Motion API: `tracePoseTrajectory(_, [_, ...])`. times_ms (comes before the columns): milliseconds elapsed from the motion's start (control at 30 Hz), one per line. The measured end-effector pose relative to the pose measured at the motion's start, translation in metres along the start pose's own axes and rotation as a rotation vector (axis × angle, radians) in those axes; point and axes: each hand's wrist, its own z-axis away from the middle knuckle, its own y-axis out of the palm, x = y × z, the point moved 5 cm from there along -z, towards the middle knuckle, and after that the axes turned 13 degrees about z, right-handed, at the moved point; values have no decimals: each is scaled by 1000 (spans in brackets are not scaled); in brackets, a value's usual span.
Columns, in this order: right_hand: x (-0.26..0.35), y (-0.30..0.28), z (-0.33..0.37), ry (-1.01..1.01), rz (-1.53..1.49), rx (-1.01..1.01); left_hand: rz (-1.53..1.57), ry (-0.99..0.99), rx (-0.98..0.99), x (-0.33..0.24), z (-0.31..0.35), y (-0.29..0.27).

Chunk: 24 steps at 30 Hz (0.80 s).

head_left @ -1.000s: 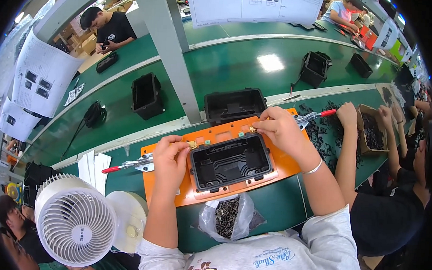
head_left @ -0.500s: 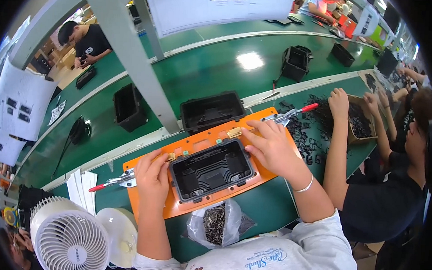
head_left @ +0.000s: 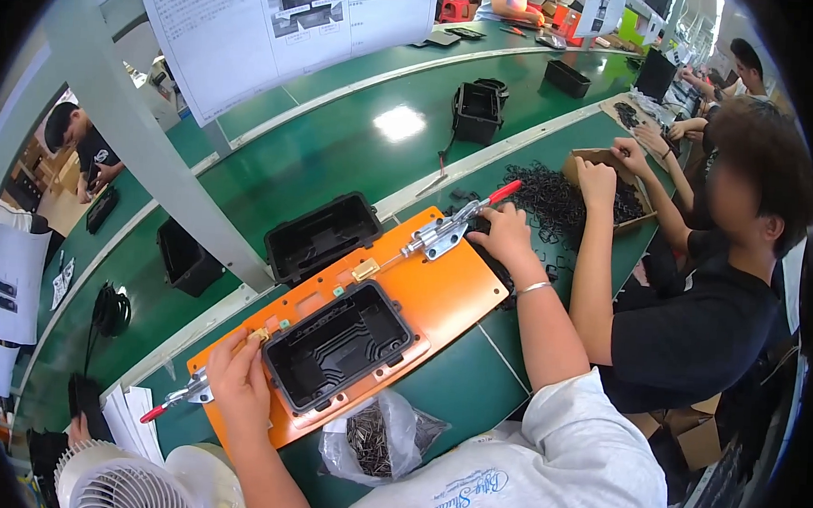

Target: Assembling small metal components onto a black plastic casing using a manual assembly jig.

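A black plastic box (head_left: 337,347), open side up, sits in an orange fixture plate (head_left: 464,294) tilted across the bench. My left hand (head_left: 237,383) is at the plate's left end, its fingers closed against a small brass-coloured block (head_left: 260,336) beside the box's corner. A similar brass block (head_left: 366,269) lies free at the far edge. Past the plate's right end, my right hand (head_left: 508,241) reaches down among loose black clips, fingers bent with thumb and forefinger apart. Nothing shows in its grasp, though the fingertips are partly hidden. A red-handled toggle clamp (head_left: 449,230) is close by.
A plastic bag of small metal pins (head_left: 371,441) lies before the plate. Another black box (head_left: 323,239) stands behind it. At right a co-worker's hands are at a cardboard box (head_left: 643,211) of black clips (head_left: 552,202). A white fan (head_left: 128,488) and a grey post (head_left: 172,159) stand left.
My right hand has left the brass block by the box and moved right to the loose clips. My left hand stays at its block. The whole view has turned rightward.
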Motion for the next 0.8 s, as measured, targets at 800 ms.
tracePoseTrajectory(800, [112, -113, 120, -457, -1425, 636, 734, -94, 55, -75, 6, 14])
